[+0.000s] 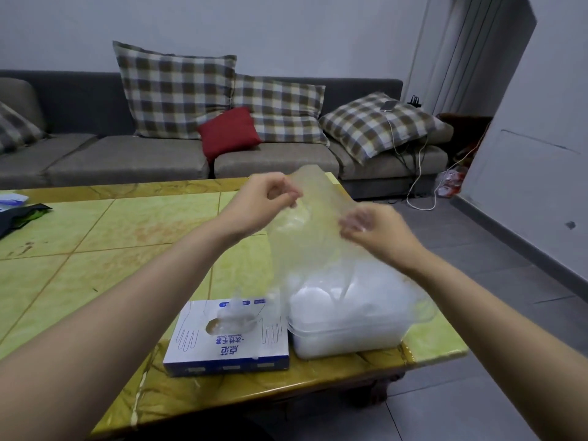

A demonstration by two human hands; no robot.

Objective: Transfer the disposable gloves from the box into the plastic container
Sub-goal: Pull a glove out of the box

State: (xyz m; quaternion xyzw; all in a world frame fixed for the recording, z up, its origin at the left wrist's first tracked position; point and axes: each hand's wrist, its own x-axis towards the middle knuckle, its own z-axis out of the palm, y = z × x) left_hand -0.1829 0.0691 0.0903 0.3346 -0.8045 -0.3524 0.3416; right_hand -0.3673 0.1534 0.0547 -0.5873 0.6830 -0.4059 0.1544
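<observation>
Sofa (127, 160) in coarse grey fabric runs along the back wall, carrying soft plaid cushions (175, 93), a small red cushion (227, 133) and, on the right-hand plaid one, a phone (388, 106) with white cables (420, 173) trailing to the tiled floor. In front of it stands a low table (95, 249) with a glossy yellow-green top, marbled and divided by thin lines into large squares; a dark packet (22, 214) lies at its far left edge. Near the table's front right corner sits a clear, rounded rectangular plastic container (346, 326), heaped with cloudy white film. Touching its left side lies a flat white-and-blue cardboard box (229, 342) printed with hand outlines, a crumpled wisp of film poking up from its oval opening. Above the container hangs a thin, see-through, wrinkled glove (305, 224), its lower part drooping onto the heap and blurring the view of it. The left hand (261, 198) pinches the glove's upper left edge with curled fingers, and the right hand (375, 230), lower and a little apart, pinches its right edge; the film is stretched between them, directly over the container and beyond the box.
</observation>
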